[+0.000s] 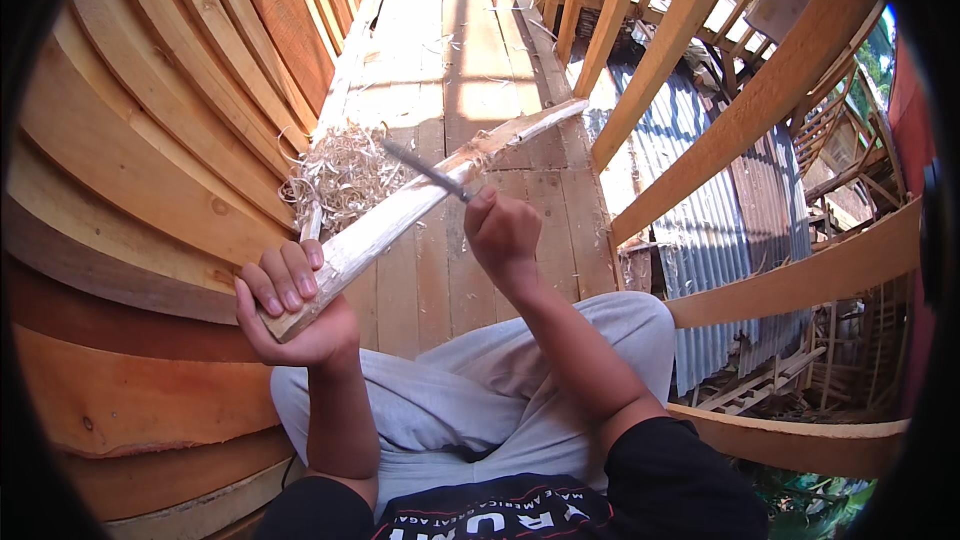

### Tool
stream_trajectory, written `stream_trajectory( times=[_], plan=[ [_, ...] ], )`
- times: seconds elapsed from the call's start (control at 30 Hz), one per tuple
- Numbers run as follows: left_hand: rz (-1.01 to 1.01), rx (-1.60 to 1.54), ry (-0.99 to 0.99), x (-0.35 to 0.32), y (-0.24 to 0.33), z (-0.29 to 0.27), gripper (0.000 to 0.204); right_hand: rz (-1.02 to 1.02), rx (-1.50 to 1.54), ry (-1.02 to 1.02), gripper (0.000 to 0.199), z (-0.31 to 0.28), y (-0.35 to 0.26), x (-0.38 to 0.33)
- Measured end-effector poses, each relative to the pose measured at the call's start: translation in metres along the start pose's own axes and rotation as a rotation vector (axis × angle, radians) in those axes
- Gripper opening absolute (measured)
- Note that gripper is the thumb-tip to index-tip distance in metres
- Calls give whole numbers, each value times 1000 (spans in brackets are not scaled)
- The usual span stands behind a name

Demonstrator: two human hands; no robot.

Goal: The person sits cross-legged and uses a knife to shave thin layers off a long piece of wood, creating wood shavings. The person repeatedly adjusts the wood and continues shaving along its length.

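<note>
My left hand [290, 302] grips the near end of a long pale wooden stick [420, 202], which slants up and to the right above the plank floor. My right hand [500, 232] is closed on the handle of a knife, whose grey blade [425, 169] lies across the stick's upper side about midway along it. The wood is roughly shaved and splintered where the blade meets it. My knees in light grey trousers sit below both hands.
A heap of curly wood shavings [345, 172] lies on the plank floor [450, 50] left of the stick. Curved overlapping hull planks [150, 140] rise on the left. Slanted timber rails [700, 70] and corrugated metal sheets [700, 200] lie to the right, below the floor's edge.
</note>
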State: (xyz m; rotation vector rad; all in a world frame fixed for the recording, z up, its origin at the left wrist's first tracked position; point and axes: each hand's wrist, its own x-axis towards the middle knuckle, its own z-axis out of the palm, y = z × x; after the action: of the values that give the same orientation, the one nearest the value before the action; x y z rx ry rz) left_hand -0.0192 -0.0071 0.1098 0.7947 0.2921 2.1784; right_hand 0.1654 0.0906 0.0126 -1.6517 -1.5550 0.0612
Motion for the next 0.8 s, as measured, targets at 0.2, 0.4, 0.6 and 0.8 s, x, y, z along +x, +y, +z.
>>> stream_trajectory(
  times=[0.2,0.4,0.6,0.8],
  plan=[
    [6,35,42,3,2,-1,32,-18,274,-406,58,-18,0,5],
    [15,27,-4,-4,1,11,33,487,1205,-1189,45,-47,18,27],
    [-9,30,-35,-3,2,8,32,290,899,-768,47,-27,35,27],
    [-10,20,19,-1,3,0,32,31,226,-246,33,-29,4,12]
  ],
)
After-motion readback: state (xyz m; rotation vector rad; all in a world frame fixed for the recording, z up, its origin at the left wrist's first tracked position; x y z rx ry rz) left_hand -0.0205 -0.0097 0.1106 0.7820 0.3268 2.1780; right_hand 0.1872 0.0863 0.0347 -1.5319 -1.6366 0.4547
